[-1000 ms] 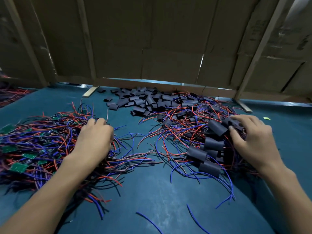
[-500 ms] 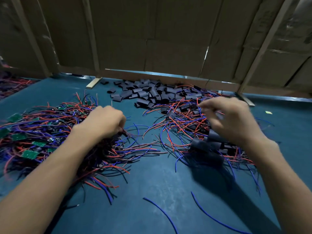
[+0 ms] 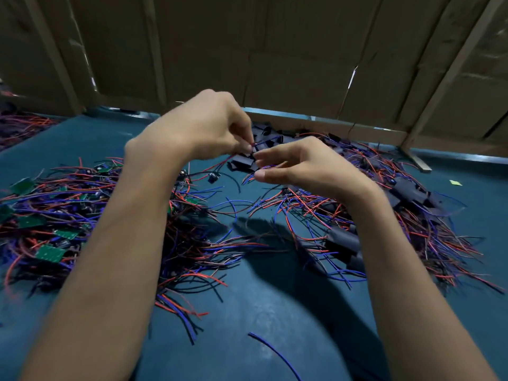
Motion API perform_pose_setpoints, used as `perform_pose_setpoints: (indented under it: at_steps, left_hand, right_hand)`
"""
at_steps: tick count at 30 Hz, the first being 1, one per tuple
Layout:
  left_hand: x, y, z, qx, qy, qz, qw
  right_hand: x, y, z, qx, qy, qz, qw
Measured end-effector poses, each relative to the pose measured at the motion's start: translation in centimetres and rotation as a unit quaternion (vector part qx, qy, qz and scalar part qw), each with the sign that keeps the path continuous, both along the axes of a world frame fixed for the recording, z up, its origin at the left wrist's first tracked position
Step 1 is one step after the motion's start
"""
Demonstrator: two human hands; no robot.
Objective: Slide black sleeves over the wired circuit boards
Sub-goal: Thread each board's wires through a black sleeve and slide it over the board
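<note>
My left hand (image 3: 203, 127) is raised over the middle of the table and pinches the thin wires (image 3: 252, 145) of a wired board; a small dark part (image 3: 213, 177) dangles below it. My right hand (image 3: 299, 166) meets it from the right. Its forefinger and thumb pinch the end of a black sleeve (image 3: 242, 162), with red and blue wire ends beside the thumb. The board itself is hidden behind my left hand. Bare green boards with wires (image 3: 50, 253) lie heaped at the left. Loose black sleeves (image 3: 275, 137) lie at the back.
Sleeved boards with trailing wires (image 3: 343, 243) are heaped at the right on the blue-green table (image 3: 275, 312). A cardboard wall (image 3: 275, 50) with wooden struts closes the far edge. One loose blue wire (image 3: 275, 353) lies near me, and a small yellow scrap (image 3: 455, 182) lies far right.
Both hands left their piles, rose and came together at the centre. The left hand brought wires up from the left heap; the right hand moved left from the sleeved heap.
</note>
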State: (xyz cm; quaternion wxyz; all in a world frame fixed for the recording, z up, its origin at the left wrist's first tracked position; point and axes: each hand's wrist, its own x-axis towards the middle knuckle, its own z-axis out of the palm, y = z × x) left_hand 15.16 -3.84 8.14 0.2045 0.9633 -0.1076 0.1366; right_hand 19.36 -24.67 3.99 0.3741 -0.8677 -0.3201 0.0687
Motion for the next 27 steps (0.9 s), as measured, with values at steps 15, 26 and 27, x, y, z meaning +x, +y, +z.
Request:
perform_pose_setpoints:
  at_steps: [15,26,27]
  left_hand:
    - [0.0,-1.0,-0.4,-0.177,-0.091,-0.128,0.972]
    - [-0.5,-1.2,0.5,-0.342,-0.151,-0.114,0.921]
    - [-0.5,-1.3,0.4,-0.35,-0.143,-0.114,0.919]
  right_hand:
    - [0.1,0.6,-1.6,0.267,0.112,0.032,0.957]
    - [0.1,-0.9,-1.6,0.254,0.219,0.156,0.929]
    - [0.0,-0.6,-1.8,0.249,0.211,0.144,0.934]
